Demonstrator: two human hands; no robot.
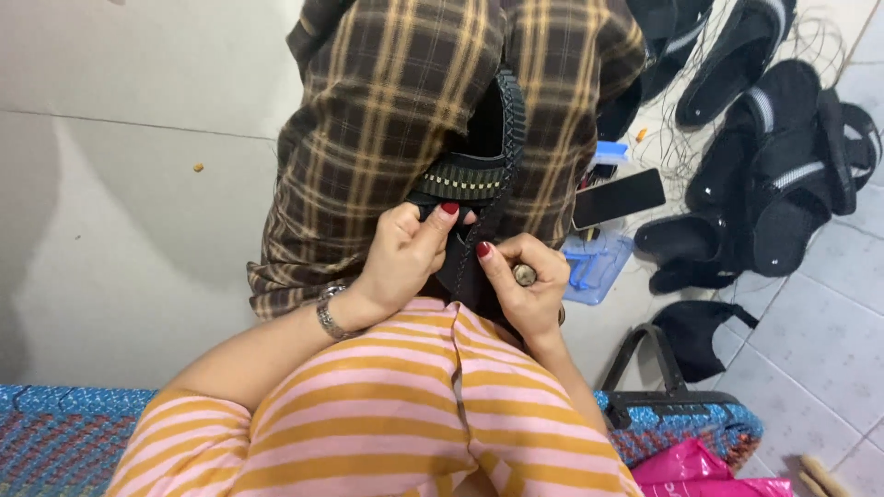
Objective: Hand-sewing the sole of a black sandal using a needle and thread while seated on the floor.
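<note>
On lap: both hands (pixel 405 253) (pixel 525 281) pinch sandal (pixel 479 175) edge; floor (pixel 810 340) right crowded.

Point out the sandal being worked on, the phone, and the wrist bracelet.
black sandal (pixel 502 138): head view, braided edge.
phone (pixel 618 198): head view, screen centre.
bracelet (pixel 328 313): head view, band on left wrist.

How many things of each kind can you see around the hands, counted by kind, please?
Black woven sandal held in both hands: 1
Black finished sandals piled on the tiled floor: about 6, overlapping, so not exact
Black flat phone: 1
Clear blue plastic box: 1
Pink plastic bag: 1
Total: about 10
</note>
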